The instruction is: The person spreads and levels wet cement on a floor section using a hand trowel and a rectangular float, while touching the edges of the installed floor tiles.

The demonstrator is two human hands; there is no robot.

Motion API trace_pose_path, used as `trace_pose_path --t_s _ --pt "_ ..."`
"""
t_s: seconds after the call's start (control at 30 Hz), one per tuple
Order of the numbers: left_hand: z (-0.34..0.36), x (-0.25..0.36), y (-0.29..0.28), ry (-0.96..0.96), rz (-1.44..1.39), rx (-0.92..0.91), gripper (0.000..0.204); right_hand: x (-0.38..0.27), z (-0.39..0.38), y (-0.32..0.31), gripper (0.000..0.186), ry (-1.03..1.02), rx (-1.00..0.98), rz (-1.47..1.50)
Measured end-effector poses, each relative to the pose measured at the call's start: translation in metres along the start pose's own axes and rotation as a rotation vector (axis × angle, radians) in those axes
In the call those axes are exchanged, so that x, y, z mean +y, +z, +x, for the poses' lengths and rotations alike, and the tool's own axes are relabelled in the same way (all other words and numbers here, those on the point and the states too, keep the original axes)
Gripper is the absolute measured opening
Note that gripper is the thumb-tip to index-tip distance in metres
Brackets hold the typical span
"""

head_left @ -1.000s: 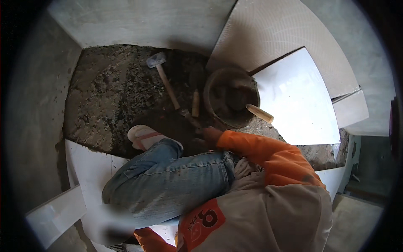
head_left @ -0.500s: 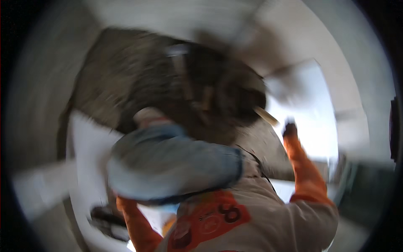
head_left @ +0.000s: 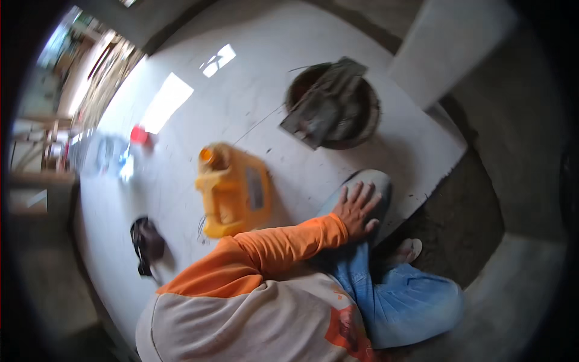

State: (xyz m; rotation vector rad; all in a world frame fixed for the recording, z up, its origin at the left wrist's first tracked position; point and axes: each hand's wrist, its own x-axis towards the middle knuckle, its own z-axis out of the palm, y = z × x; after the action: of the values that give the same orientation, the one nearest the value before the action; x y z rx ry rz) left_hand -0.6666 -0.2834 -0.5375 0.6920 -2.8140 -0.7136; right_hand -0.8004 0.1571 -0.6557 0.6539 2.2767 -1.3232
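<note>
My left hand (head_left: 358,208) lies palm down on the raised knee of my jeans (head_left: 375,181), its fingers spread and nothing in it. An orange sleeve (head_left: 289,244) covers that arm. My right hand is out of the picture. Beyond the knee stands a dark round bucket (head_left: 375,114) with a mortar-smeared flat board or float (head_left: 322,99) resting across its top. To the left of the hand, a yellow jerrycan (head_left: 236,187) with an orange cap stands upright on the pale floor.
A large clear plastic bottle (head_left: 108,155) with a red cap (head_left: 140,135) lies at the left. Near it is a dark object (head_left: 149,244) I cannot make out. The pale tiled floor (head_left: 253,72) ends at rough dark ground (head_left: 464,211); a pale upright slab (head_left: 452,48) rises at right.
The view has swung left, bringing the jerrycan, bottle and bucket into clear sight. My right arm has left the picture. My left hand now shows on the knee.
</note>
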Motion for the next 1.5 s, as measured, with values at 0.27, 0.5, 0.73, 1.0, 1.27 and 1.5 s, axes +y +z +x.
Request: trace_pose_path --t_s 0.27,0.5,0.73,1.0,1.27,1.5 --pt "-0.094 0.003 -0.06 -0.178 -0.438 -0.196 0.063 -0.079 0.086 -0.007 0.016 -0.088 -0.103 -0.104" --pt "0.078 -0.081 -0.142 -0.368 0.234 0.561 0.068 -0.218 0.06 0.066 0.022 -0.59 -0.206 -0.212" --pt "0.142 -0.108 -0.101 -0.338 -0.046 0.381 0.037 -0.336 -0.038 0.074 0.014 -0.733 -0.511 -0.139" --pt "0.12 0.173 0.039 0.21 -0.457 0.3 0.037 -0.334 -0.056 0.064 0.04 -0.616 -0.873 0.223" --pt "0.139 0.222 0.142 0.41 -0.645 0.132 0.059 -0.272 0.053 0.108 0.065 -0.574 0.191 -0.522" --pt "0.154 0.094 0.057 0.505 0.044 -0.25 0.05 -0.242 0.224 0.149 0.069 -0.248 -0.247 0.099"
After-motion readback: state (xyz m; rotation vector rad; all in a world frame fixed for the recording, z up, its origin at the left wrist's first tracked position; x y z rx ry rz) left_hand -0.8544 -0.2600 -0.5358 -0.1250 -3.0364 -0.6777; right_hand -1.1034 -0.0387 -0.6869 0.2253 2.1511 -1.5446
